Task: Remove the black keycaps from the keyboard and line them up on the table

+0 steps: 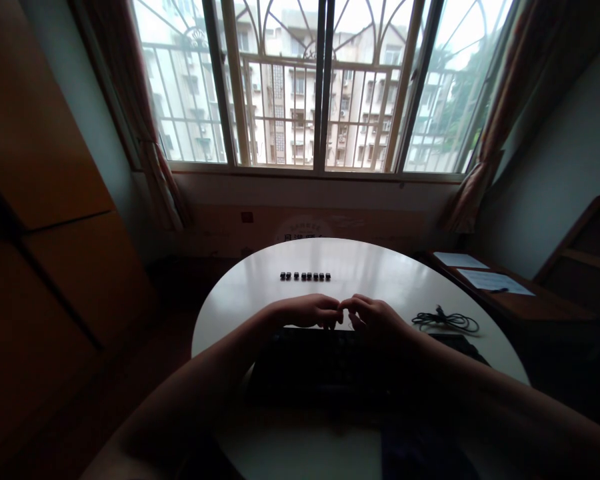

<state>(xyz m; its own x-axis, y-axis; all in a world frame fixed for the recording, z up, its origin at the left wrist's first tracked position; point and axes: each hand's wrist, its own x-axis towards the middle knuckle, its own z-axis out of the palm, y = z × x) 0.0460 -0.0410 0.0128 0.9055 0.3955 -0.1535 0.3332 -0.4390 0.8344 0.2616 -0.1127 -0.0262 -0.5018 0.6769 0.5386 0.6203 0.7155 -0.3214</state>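
Note:
A black keyboard (pixel 310 367) lies in deep shadow on the round white table (pixel 250 267). Over its far edge, my left hand (pixel 313 311) has its fingers bent downward and close together. My right hand (pixel 373 315) comes in from the other side with curled fingers, its index fingertip meeting the left fingers. Anything pinched between the fingertips is too small and dark to make out. Beyond the hands, several small black keycaps (pixel 309 276) stand in a row.
A coiled black cable (pixel 446 321) lies at the table's right, beside a dark flat object (pixel 460 345). Papers (pixel 497 281) with a pen rest on a brown side table (pixel 555 305). A dark purple item (pixel 415 453) is at the near edge. Windows (pixel 320 87) stand behind.

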